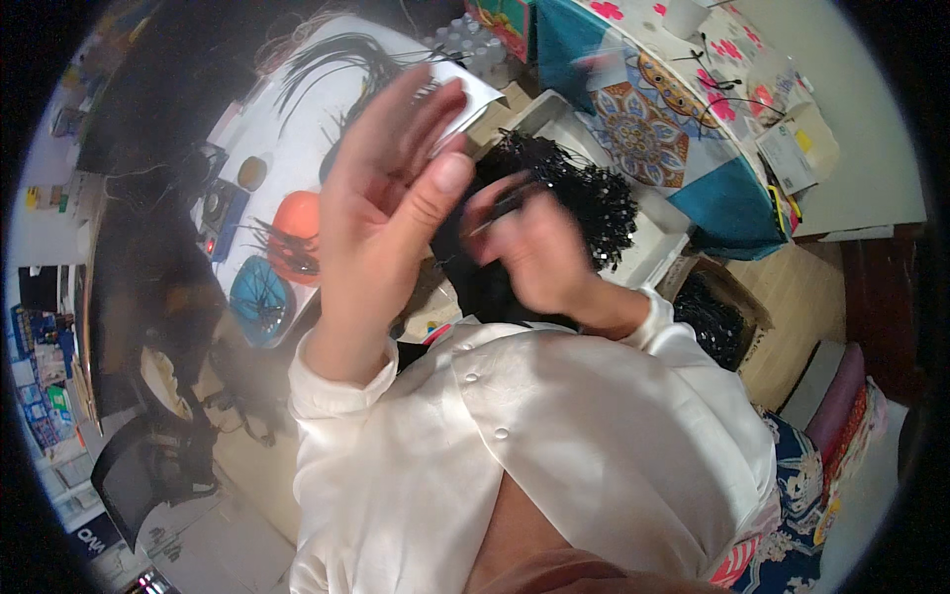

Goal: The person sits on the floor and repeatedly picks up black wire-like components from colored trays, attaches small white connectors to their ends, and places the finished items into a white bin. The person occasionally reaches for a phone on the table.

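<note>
My left hand is raised over the white table, its fingers apart and nothing seen in it. To its right, my right hand is blurred and pinches a small dark thin item whose kind cannot be told. Beyond that hand, a large bunch of black cable-like pieces with small shiny ends lies over a white tray. Dark strands are spread on the white table. Near its edge, an orange dish and a blue dish hold more strands.
A small device with a red light sits at the white table's left edge. A second table with a patterned cloth stands at upper right, bearing thin black cables. Below it, a cardboard box holds black pieces. Clear bottles stand behind.
</note>
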Tool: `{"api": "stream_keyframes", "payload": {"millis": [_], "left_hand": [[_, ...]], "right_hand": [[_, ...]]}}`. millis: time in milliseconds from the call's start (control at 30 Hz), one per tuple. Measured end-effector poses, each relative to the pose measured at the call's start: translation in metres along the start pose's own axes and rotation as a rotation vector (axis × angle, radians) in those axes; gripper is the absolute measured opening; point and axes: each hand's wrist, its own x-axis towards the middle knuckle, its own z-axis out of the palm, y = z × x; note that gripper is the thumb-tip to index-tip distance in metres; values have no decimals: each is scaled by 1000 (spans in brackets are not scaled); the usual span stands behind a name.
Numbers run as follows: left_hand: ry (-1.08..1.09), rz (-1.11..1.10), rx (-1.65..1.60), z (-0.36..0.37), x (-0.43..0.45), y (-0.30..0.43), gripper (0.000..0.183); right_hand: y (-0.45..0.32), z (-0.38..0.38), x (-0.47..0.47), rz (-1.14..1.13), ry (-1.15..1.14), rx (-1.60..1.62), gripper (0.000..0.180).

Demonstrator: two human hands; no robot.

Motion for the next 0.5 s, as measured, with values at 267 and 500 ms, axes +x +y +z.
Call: {"api": "stream_keyframes", "payload": {"millis": [267,500], "left_hand": [[158,-377,211,-79,-57,-54,31],[340,-728,234,-133,-147,-87,27]], "right_hand": [[-56,-164,-29,89,361,-465,25],[186,-234,-37,675,130,-1147,25]]}}
